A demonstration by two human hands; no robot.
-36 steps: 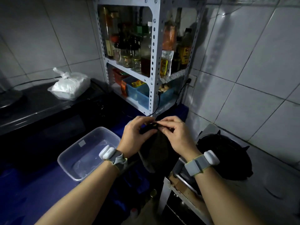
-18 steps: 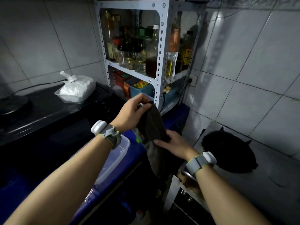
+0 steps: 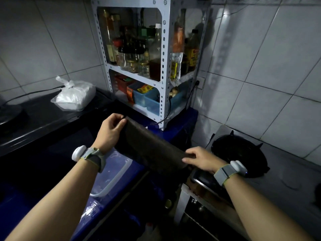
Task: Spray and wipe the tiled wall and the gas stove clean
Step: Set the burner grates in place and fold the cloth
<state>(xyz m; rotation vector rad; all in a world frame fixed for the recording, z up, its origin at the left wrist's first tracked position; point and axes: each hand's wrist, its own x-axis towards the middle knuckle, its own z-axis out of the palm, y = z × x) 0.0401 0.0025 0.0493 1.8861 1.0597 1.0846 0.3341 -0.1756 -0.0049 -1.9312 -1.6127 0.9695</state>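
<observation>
Your left hand pinches the cloth's upper end and your right hand pinches its lower end, so its long axis slopes down from left to right between them. The gas stove sits just beyond your right hand, with the tiled wall behind it.

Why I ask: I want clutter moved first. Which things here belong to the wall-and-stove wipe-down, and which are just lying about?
Job: dark cloth, stretched between left hand and right hand; tiled wall; gas stove.
Lying about: shelf rack of bottles and jars; white plastic bag.
</observation>
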